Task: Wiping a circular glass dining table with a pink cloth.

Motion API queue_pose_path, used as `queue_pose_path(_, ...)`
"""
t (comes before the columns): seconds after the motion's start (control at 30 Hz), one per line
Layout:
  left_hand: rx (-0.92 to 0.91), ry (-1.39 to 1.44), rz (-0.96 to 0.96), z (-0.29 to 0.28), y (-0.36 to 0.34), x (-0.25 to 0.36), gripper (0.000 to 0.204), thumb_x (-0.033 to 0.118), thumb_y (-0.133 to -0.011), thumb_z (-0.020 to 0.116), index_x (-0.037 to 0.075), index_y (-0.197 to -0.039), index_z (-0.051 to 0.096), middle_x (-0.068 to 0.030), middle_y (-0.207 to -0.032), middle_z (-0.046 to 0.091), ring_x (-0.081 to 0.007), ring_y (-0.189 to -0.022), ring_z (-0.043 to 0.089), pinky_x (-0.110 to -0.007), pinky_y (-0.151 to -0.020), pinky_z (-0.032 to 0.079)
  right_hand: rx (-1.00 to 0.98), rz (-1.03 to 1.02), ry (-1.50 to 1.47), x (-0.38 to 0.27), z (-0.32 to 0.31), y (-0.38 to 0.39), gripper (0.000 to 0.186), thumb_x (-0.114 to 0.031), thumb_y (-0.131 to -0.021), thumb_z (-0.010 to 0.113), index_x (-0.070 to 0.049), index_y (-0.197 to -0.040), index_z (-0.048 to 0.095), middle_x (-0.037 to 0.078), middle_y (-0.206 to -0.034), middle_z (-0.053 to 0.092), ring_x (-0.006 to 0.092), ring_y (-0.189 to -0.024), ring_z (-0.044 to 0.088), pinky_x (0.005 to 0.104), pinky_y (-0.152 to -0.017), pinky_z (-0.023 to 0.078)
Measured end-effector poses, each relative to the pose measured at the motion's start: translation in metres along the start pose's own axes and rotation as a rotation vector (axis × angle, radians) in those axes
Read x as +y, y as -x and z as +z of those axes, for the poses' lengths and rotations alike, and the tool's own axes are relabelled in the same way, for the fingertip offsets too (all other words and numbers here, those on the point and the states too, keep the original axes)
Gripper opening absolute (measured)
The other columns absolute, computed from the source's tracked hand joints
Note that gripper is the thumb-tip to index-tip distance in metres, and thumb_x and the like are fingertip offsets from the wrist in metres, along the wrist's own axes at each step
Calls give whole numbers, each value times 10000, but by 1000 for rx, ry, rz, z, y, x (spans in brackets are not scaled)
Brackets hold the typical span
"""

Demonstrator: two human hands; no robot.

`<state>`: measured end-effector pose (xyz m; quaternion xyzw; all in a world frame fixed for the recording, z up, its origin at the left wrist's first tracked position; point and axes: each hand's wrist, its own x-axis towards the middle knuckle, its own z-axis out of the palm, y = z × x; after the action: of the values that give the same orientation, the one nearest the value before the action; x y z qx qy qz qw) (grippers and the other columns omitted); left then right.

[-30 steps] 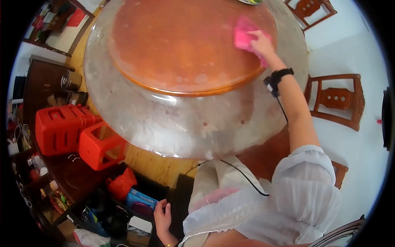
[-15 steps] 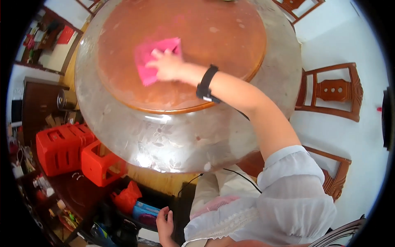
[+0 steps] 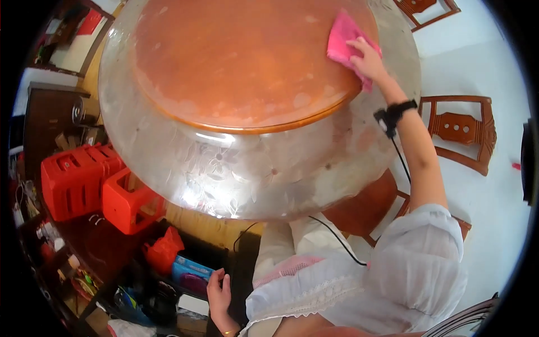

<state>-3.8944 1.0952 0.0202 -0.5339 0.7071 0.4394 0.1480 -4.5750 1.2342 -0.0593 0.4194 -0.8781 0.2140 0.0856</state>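
A bright pink cloth [image 3: 346,40] lies spread at the right rim of the round brown turntable [image 3: 241,62]. My right hand [image 3: 368,60] presses on it with bent fingers, and a corner hangs over the turntable's edge. The turntable sits on a larger round table [image 3: 236,168] with a shiny, clear, flower-patterned cover. A black strap with a small device [image 3: 393,118] is around my right wrist, and a cable runs from it. Low beside my body hangs my left hand [image 3: 219,292], holding nothing, its fingers loosely apart, near a blue box [image 3: 191,274].
Red plastic stools [image 3: 78,180] are at the left on a dark surface. Brown wooden chairs [image 3: 460,129] stand along the right side. A red plastic bag [image 3: 164,250] and assorted items lie at the lower left. A black cable [image 3: 337,236] crosses near my lap.
My right hand has swept the pink cloth from the turntable's left-middle to its right rim. The left hand still hangs low, and the view has shifted slightly.
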Motion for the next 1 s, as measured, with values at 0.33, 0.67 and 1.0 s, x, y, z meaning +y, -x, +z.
queue_pose_path(0.33, 11, 24, -20, 6, -1, -1, 249, 133, -828, 577, -20, -1024, 568, -182, -926, 616, -289, -861, 602, -349, -772, 466, -498, -466, -190, -277, 73, -16, 481, -161, -719, 537, -313, -1175, 559, 80, -1356, 378, 315, -1070, 470, 417, -877, 447)
queue_pose_path(0.67, 45, -32, -57, 13, 21, 7, 272, 208, -878, 537, 0, -1050, 570, -202, -979, 613, -335, -905, 592, -378, -787, 469, -285, 302, 221, -130, 90, -198, 535, -305, -784, 452, -245, -1313, 409, 109, -1372, 346, 382, -1245, 342, 505, -1016, 284)
queue_pose_path(1.0, 32, 20, -255, 37, 39, 2, 280, 225, -880, 535, 18, -1065, 569, -205, -975, 615, -346, -907, 593, -385, -781, 472, -381, 52, 8, -209, 167, -285, 530, -313, -806, 415, -251, -1331, 388, 132, -1419, 269, 452, -1250, 280, 542, -1021, 251)
